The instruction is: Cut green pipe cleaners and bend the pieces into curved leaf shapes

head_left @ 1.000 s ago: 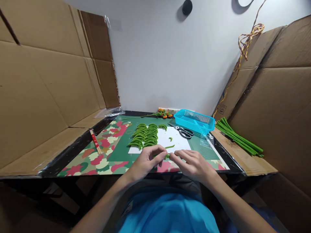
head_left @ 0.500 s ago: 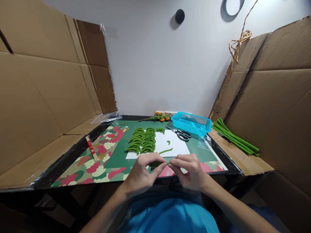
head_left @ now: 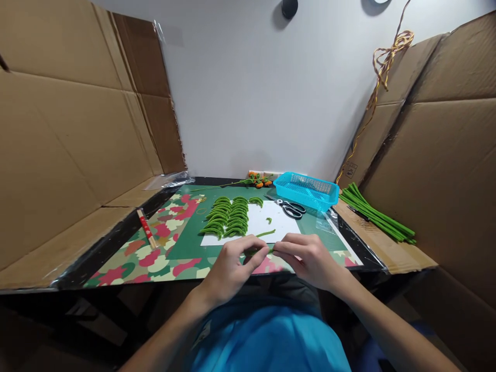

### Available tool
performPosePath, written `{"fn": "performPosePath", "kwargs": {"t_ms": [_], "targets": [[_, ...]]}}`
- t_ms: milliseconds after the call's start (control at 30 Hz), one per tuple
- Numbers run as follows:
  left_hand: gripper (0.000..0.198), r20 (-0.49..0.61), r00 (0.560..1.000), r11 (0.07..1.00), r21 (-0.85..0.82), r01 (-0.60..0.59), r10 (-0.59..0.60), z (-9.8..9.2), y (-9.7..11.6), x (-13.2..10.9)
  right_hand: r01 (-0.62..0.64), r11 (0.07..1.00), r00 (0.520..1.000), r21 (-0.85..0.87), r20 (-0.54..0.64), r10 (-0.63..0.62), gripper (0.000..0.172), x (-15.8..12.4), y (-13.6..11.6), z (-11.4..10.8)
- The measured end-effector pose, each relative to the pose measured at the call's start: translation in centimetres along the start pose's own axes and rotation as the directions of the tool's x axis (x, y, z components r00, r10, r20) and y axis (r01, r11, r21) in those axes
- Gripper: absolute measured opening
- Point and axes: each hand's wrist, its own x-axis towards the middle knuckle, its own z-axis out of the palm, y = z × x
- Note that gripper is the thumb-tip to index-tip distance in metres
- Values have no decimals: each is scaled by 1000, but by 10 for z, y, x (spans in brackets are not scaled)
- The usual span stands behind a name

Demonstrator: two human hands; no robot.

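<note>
At the near edge of the tabletop [head_left: 115, 241], the left hand [head_left: 228, 268] and right hand [head_left: 310, 258] each close a fingertip grip on one end of a short green stem [head_left: 267, 250], steadying it between them.

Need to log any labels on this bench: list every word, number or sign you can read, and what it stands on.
None can be read as text.
Black printed mark on the cardboard wall: too small to read.
White marks on the red stick wrapper: blurred.
The green piece between the left hand and right hand: no print visible.
</note>
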Motion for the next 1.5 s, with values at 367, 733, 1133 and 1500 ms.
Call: {"fn": "performPosePath", "kwargs": {"t_ms": [367, 733, 1133, 1500], "targets": [[37, 224, 942, 855, -404, 325, -252, -3, -2, 2, 456, 627, 838, -632, 66, -542, 18, -4, 2, -4], [25, 120, 980, 928, -321, 190, -159, 7, -4, 2, 264, 894, 944, -361, -95, -317, 13, -5, 5, 10], [13, 36, 860, 818, 290, -496, 509, -13, -3, -1, -590, 354, 781, 726, 400, 480, 32, 4, -11, 7], [33, 284, 937, 918, -275, 285, -206, -14, -7, 7, 398, 766, 903, -505, 71, -423, 20, 2, -1, 6]]}}
